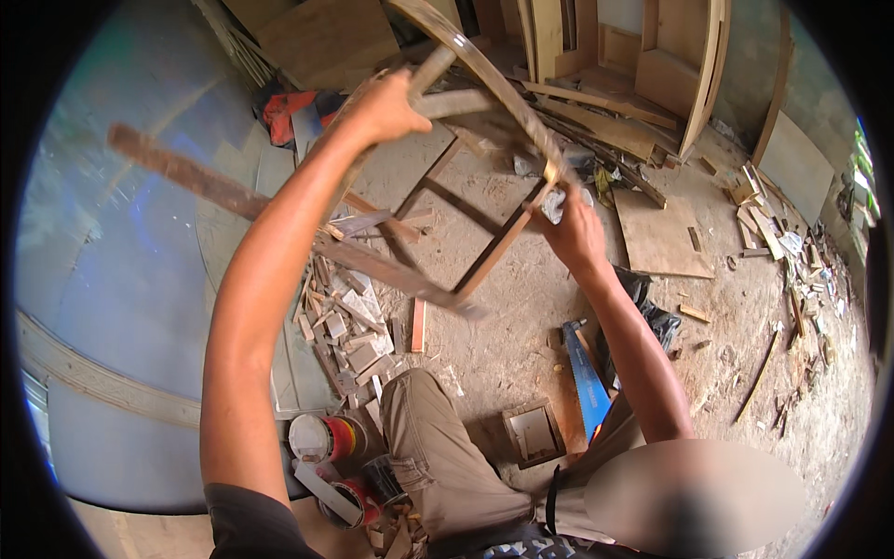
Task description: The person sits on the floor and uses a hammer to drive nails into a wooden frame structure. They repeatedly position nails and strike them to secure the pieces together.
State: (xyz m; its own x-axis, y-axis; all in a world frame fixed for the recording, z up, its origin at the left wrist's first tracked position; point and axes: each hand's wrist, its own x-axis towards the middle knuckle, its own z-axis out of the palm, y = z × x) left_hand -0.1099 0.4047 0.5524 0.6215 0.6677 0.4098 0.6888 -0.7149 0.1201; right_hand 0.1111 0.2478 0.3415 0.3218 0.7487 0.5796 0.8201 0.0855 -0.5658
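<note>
From my station I see the left hand (384, 107) curled around the wooden frame (504, 244), thumb apart, fingertips hidden; the frame is raised above the concrete floor (507, 340), long bars slanting upper left to lower right; the right hand (575, 233) has fingers bent around its right corner

wooden frame (504, 88): motion-blurred, top cut off | dark sleeve (251, 524): cut off below

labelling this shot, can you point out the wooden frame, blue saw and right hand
Wooden frame (501, 244): head view, on a straight rail.
Blue saw (587, 380): head view, on its blade.
Right hand (575, 235): head view, on its middle.
</note>
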